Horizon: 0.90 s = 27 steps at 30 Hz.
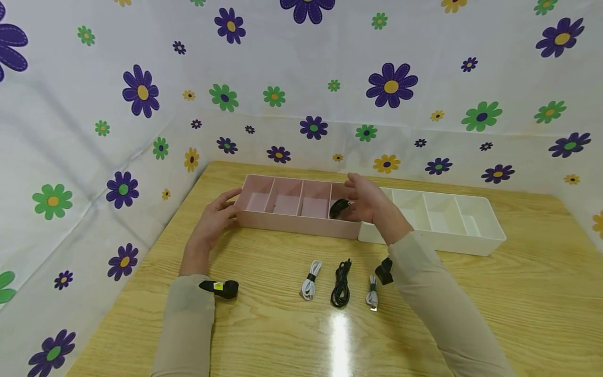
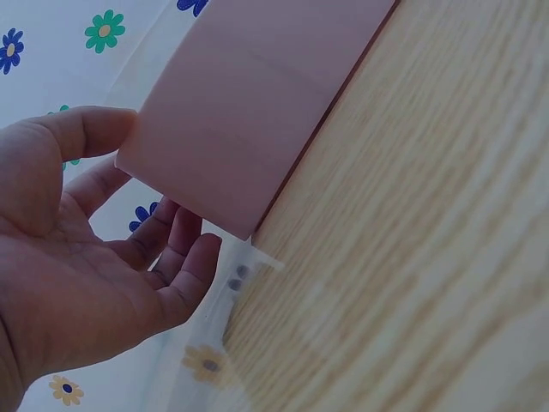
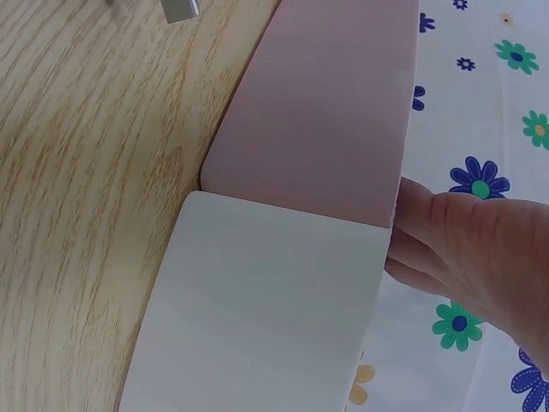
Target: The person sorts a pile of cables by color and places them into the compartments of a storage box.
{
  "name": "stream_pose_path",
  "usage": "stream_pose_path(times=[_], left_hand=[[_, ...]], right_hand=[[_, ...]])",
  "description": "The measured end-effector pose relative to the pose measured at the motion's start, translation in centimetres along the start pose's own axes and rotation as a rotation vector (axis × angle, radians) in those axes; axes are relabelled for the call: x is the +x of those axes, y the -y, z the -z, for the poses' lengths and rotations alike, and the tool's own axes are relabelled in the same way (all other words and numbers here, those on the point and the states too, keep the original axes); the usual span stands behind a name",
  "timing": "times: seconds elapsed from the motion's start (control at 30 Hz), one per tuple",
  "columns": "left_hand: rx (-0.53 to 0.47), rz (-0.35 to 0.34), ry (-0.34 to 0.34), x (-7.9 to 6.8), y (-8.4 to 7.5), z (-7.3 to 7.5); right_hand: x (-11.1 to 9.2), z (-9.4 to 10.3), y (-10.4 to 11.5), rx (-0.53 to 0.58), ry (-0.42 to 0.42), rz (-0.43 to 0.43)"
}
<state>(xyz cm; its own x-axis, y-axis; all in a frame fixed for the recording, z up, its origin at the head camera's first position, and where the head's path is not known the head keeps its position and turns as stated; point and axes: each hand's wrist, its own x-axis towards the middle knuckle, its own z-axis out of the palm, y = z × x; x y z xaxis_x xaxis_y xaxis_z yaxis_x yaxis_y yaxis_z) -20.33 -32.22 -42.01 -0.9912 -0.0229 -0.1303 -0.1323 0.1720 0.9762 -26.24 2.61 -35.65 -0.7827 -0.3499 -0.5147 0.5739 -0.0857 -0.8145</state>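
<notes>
A pink divided box [image 1: 297, 224] lies across the table. My left hand [image 1: 214, 222] rests against its left end, thumb at the rim and the other fingers loosely bent along the end wall; the left wrist view shows this hand [image 2: 94, 249] at the corner. Over the box's rightmost compartment, my right hand [image 1: 367, 201] pinches a coiled black cable [image 1: 338, 208], part of which its fingers hide. In the right wrist view the hand [image 3: 480, 249] reaches behind the box wall, fingertips hidden. A white divided box [image 1: 452, 242] adjoins the pink one.
Nearer me lie a white cable [image 1: 309, 287] with a black tie, a longer black cable [image 1: 340, 290] and a short white cable [image 1: 372, 298] with a dark tie. Flower-patterned cloth [image 1: 339, 112] rises behind the wooden table [image 1: 264, 335] and at its left.
</notes>
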Motion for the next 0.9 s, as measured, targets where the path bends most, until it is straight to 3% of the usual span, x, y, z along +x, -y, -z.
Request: stream_pose_path(times=[0.5, 0.9], left_hand=[[0.009, 0.012, -0.026, -0.1, -0.2, -0.3], [-0.002, 0.017, -0.028, 0.0, 0.0, -0.3]], right_hand=[[-0.8, -0.4, -0.4, -0.058, -0.025, 0.054], [-1.4, -0.3, -0.7, -0.020, 0.011, 0.079]])
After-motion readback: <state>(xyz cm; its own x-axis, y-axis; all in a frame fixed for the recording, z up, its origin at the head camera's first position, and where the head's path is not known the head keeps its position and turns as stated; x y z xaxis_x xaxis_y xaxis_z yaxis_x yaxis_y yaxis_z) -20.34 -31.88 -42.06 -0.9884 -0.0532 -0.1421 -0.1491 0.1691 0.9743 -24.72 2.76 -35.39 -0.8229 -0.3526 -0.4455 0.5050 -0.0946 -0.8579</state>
